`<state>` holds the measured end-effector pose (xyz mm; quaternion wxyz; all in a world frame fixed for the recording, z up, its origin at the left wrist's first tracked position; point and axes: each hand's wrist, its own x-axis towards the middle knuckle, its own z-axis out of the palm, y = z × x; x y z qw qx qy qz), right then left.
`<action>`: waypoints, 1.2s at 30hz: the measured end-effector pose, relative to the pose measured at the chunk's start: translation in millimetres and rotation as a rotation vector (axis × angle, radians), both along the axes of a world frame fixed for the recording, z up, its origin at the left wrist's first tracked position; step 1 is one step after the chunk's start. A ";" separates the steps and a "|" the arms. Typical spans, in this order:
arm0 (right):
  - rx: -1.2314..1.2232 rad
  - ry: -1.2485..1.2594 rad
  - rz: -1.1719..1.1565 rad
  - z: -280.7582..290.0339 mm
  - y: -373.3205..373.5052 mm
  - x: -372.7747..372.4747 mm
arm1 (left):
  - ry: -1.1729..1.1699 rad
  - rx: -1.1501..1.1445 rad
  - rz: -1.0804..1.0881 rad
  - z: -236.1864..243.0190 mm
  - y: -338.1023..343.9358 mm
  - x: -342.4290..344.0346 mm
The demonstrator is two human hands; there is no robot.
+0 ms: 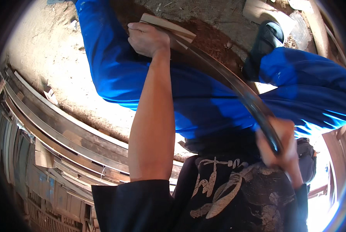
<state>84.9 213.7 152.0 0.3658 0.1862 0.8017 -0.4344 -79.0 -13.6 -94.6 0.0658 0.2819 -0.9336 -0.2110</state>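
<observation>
My left hand (147, 39) is closed on a pale wooden board (173, 28), its thumb toward the board's left end. My right hand (279, 141) is blurred by motion and wrapped round the black handle of a long handsaw (234, 83). From that handle, near my belly, the narrow blade runs up and left to the board beside my left hand. Its teeth are too blurred to make out, and the fingers of my left hand are partly hidden behind its back.
My legs in blue trousers (204, 108) spread to both sides, with a dark shoe (269, 36) at upper right. Long planks (84, 139) lie stacked at left. Brown sawdust (215, 38) covers the dirt floor below the board. Wood offcuts (269, 13) lie at upper right.
</observation>
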 end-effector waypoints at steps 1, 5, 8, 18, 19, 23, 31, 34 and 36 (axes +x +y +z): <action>0.067 -0.013 0.034 5.3 8.6 7.6 | 0.024 -0.018 -0.017 -2.8 -1.6 0.5; 0.030 0.167 0.094 -22.5 20.7 18.8 | 0.016 -0.022 -0.034 -3.3 3.9 -0.1; -0.203 0.360 0.029 -58.1 5.3 2.0 | 0.032 0.036 -0.044 -3.5 4.7 0.0; -0.150 0.205 0.057 -49.7 11.3 -5.5 | 0.017 0.079 -0.043 -4.5 4.1 -0.4; -0.250 0.258 -0.003 -61.5 1.6 -9.3 | -0.005 0.074 -0.041 -2.7 4.4 0.1; 0.052 0.079 0.076 -9.2 19.5 23.1 | 0.020 0.031 -0.048 0.0 0.5 -1.7; -0.218 0.205 0.018 -57.8 4.3 -0.8 | 0.071 0.023 -0.110 -12.5 -0.1 -0.3; 0.034 0.046 0.046 -22.3 8.7 16.7 | -0.016 0.004 0.007 4.1 -9.8 3.0; 0.166 0.080 -0.040 19.9 27.3 39.0 | 0.019 0.029 -0.010 -3.0 2.9 -2.4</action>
